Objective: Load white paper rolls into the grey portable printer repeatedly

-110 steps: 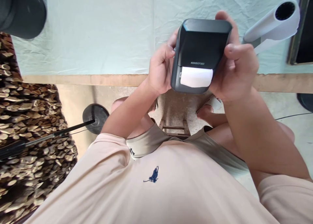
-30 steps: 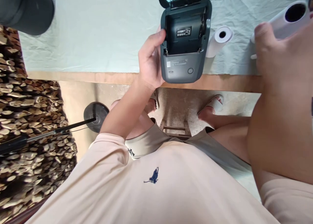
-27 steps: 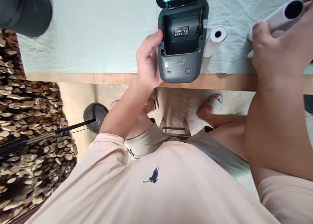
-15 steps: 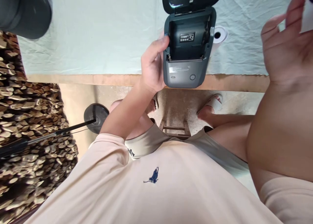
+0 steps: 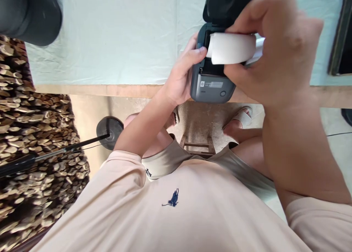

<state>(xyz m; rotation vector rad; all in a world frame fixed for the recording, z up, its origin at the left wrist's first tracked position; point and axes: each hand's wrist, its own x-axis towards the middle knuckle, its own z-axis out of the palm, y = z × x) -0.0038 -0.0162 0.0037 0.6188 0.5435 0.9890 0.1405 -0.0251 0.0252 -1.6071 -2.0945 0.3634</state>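
My left hand (image 5: 183,72) grips the left side of a dark grey label printer (image 5: 211,89), its thumb on the rim of the paper bay. The printer's black lid (image 5: 220,4) is swung up, away from me. Between the thumb and fingers of my right hand (image 5: 275,50) is a white paper roll (image 5: 233,48), lying sideways over the printer's bay. The roll's left end reaches the bay, and whether it rests on the bottom I cannot tell. My right hand covers part of the lid and the printer's right side. Behind the roll, another white piece (image 5: 257,52) shows partly.
A pale green cloth (image 5: 118,36) covers the table, with a wooden front edge (image 5: 110,89). A dark cylindrical object (image 5: 35,17) is at the back left, a dark-framed object (image 5: 342,39) at the right. Stacked firewood (image 5: 41,134) and a stand with a round base (image 5: 110,125) are on the left.
My right hand has come in from the far right with the white paper roll and is now over the printer's bay. The printer and my left hand have shifted slightly right.
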